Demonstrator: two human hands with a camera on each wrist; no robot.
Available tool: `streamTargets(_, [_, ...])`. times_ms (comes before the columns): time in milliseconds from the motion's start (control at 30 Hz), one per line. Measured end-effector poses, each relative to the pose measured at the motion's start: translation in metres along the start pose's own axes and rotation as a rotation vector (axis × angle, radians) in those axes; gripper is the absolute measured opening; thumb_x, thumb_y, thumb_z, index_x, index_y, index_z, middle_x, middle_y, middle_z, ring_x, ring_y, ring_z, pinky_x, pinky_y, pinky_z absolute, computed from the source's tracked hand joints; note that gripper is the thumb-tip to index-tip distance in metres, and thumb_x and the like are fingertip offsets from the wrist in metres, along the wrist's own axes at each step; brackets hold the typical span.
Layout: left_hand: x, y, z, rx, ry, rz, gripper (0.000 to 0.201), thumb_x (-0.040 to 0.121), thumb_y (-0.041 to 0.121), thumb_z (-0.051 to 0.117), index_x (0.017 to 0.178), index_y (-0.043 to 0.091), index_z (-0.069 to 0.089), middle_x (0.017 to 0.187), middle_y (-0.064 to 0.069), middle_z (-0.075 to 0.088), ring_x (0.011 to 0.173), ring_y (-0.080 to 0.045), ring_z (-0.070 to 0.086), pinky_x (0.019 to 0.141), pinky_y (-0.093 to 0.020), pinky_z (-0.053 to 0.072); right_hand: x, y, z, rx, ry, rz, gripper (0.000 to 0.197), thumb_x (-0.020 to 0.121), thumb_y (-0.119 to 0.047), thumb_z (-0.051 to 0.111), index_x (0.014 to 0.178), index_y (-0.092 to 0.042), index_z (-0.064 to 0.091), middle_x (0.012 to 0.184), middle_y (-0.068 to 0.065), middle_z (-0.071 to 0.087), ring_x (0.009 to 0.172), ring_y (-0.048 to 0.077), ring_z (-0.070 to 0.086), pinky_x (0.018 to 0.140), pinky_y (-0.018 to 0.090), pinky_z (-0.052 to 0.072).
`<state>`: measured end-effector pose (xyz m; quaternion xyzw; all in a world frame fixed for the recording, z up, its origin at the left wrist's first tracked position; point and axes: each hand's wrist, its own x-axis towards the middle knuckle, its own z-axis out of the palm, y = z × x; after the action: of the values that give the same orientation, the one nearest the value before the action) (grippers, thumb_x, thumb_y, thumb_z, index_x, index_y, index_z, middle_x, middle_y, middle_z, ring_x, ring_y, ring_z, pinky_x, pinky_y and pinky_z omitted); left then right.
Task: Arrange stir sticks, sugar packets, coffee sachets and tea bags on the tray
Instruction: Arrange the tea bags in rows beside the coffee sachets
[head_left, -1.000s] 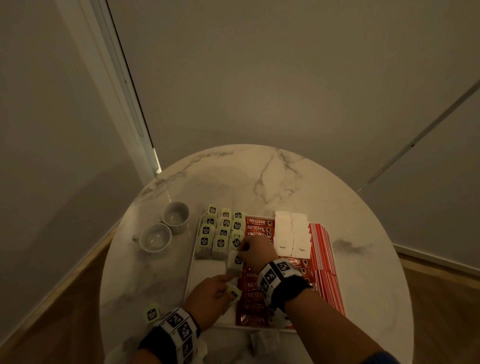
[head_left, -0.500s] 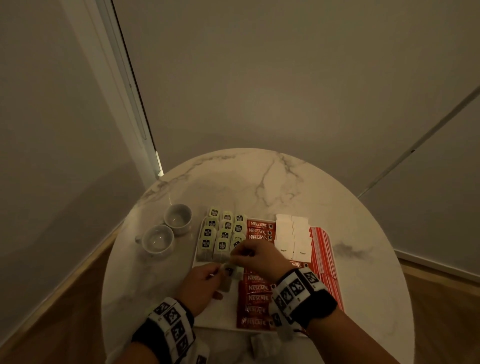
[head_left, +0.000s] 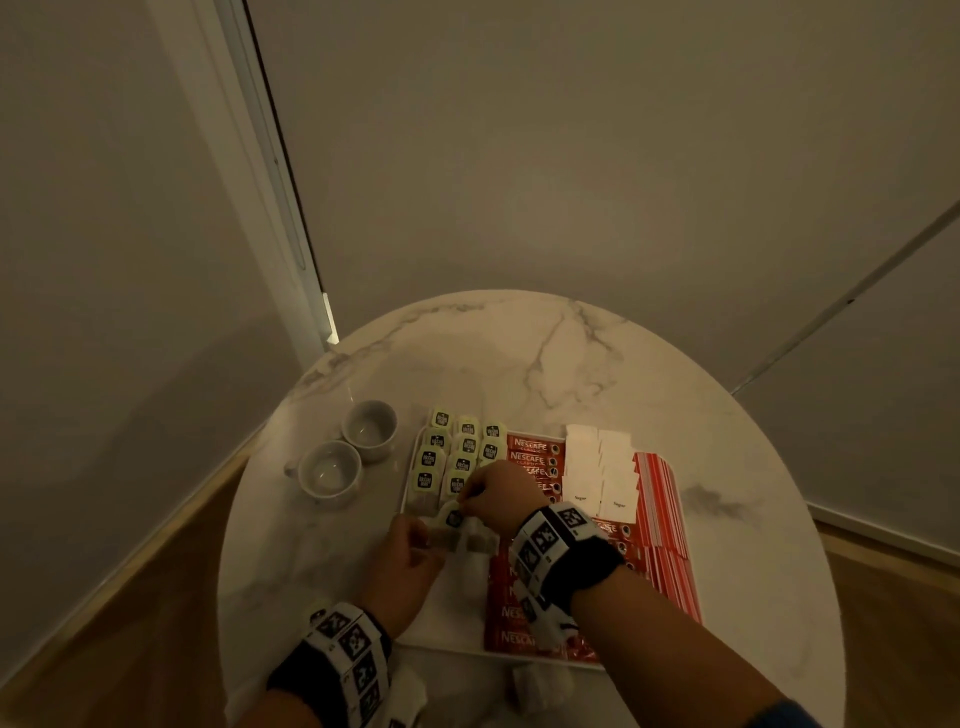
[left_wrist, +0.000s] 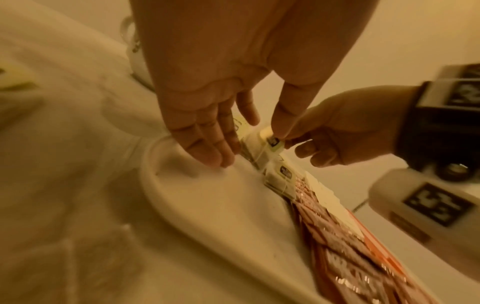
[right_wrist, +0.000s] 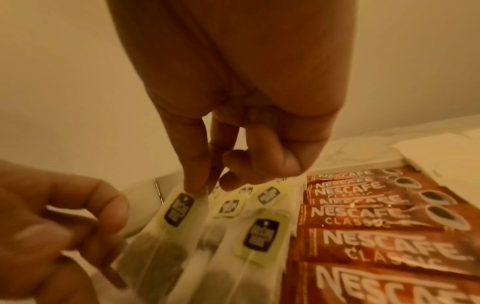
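1. Head view, nearest the body: two loose tea bags lie off the tray on the table (head_left: 649, 364) edge – one by the left wrist (head_left: 410, 693), one in front of the tray's near rim (head_left: 540, 686). By my judgement these are still to be placed.

2. Just beyond, the left hand (head_left: 402, 566) reaches over the bare near-left part of the white tray (head_left: 452, 618). In the left wrist view its fingers (left_wrist: 207, 148) are fairly straight and close together, tips down at the tray floor beside the bag; the thumb comes in from the other side. Whether it truly pinches the bag I cannot tell.

3. Between the two hands sits the tea bag in hand (right_wrist: 166, 236). The right hand (head_left: 501, 499) pinches its pale green tag (right_wrist: 179, 207) between thumb and forefinger, other fingers curled, wrist arched above the tray.

4. The step, as I read it, is laying this bag down to start a new near row of the tea bag block (head_left: 460, 454). The next move calls for a light lowering – the tag flat on top, the string tucked, the neighbours undisturbed.

5. Further right lie the coffee sachets (head_left: 535, 457), then the sugar packets (head_left: 597, 467), then the red-striped stir sticks (head_left: 660, 499), all on the tray.

6. Farthest left, off the tray, stand two cups (head_left: 348, 457).
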<state>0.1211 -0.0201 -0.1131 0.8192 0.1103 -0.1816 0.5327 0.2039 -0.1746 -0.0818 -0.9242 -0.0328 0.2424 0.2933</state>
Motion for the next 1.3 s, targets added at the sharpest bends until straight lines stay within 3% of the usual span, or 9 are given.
streamTargets(167, [-0.004,-0.016,0.007,0.235,-0.045,0.158,0.026,0.088,0.010,0.061,0.114,0.012,0.060,0.112,0.004,0.042,0.097,-0.012,0.053,0.079,-0.004,0.036,0.012,0.000,0.009,-0.137,-0.012,0.045,0.018,0.089,-0.017,0.061,0.099,-0.010,0.075,0.104,0.006,0.069,0.096,0.020,0.064,0.089,0.032,0.053])
streamTargets(267, [-0.004,-0.021,0.013,0.319,-0.093,0.227,0.034,0.090,0.013,0.059,0.124,0.013,0.058,0.120,0.006,0.036,0.113,-0.010,0.047,0.093,-0.009,0.032,0.018,0.000,0.013,-0.203,0.010,0.067,0.018,0.089,-0.018,0.060,0.098,-0.011,0.074,0.103,0.006,0.069,0.092,0.021,0.065,0.085,0.033,0.055])
streamTargets(400, [-0.002,-0.022,0.017,0.373,-0.112,0.228,0.040,0.091,0.016,0.057,0.131,0.017,0.054,0.130,0.000,0.035,0.118,-0.012,0.044,0.095,-0.009,0.026,0.023,0.000,0.015,-0.280,0.035,0.061,0.018,0.090,-0.015,0.056,0.098,-0.011,0.072,0.102,0.007,0.066,0.090,0.023,0.065,0.079,0.031,0.055])
streamTargets(700, [0.001,-0.024,0.022,0.432,-0.101,0.221,0.046,0.089,0.022,0.057,0.135,0.021,0.049,0.134,-0.002,0.032,0.124,-0.016,0.041,0.106,-0.020,0.032,0.003,-0.004,-0.001,-0.164,0.082,0.021,0.015,0.092,-0.016,0.053,0.094,-0.011,0.067,0.102,0.005,0.063,0.092,0.020,0.061,0.087,0.032,0.052])
streamTargets(833, [-0.001,-0.022,0.021,0.468,-0.103,0.211,0.047,0.090,0.026,0.056,0.137,0.023,0.046,0.138,-0.002,0.027,0.126,-0.016,0.039,0.107,-0.021,0.032,-0.035,0.008,-0.007,0.022,0.190,-0.008,0.013,0.093,-0.028,0.057,0.087,-0.019,0.065,0.080,-0.010,0.057,0.075,0.006,0.055,0.069,0.015,0.042])
streamTargets(900, [-0.004,-0.020,0.021,0.498,-0.087,0.215,0.046,0.091,0.027,0.056,0.136,0.024,0.046,0.141,-0.002,0.022,0.130,-0.017,0.035,0.109,-0.022,0.030,-0.063,0.020,-0.007,0.041,0.210,-0.010,0.012,0.093,-0.031,0.057,0.088,-0.023,0.064,0.081,-0.013,0.055,0.074,0.000,0.052,0.066,0.011,0.036])
streamTargets(1033, [-0.019,-0.013,0.022,0.490,-0.040,0.370,0.032,0.087,0.027,0.060,0.119,0.022,0.057,0.130,0.004,0.032,0.118,-0.011,0.039,0.102,-0.022,0.037,-0.127,0.056,0.003,0.058,0.072,0.034,0.011,0.095,-0.032,0.054,0.084,-0.033,0.057,0.093,-0.011,0.059,0.086,0.000,0.055,0.081,0.017,0.045])
streamTargets(1133, [-0.040,-0.002,0.029,0.513,-0.162,0.521,0.023,0.090,0.032,0.055,0.111,0.023,0.055,0.117,0.011,0.041,0.107,-0.003,0.039,0.092,-0.014,0.036,-0.167,0.082,0.022,-0.005,0.026,0.081,0.011,0.094,-0.033,0.055,0.084,-0.038,0.053,0.091,-0.017,0.058,0.086,-0.002,0.055,0.079,0.011,0.042])
streamTargets(1300, [-0.067,0.003,0.058,0.741,-0.462,0.683,0.028,0.086,0.034,0.053,0.109,0.018,0.054,0.119,0.001,0.048,0.110,-0.016,0.042,0.093,-0.036,0.042,-0.202,0.108,0.054,-0.131,0.000,0.219,0.012,0.085,-0.043,0.061,0.085,-0.035,0.052,0.093,-0.011,0.058,0.084,0.001,0.055,0.083,0.019,0.049])
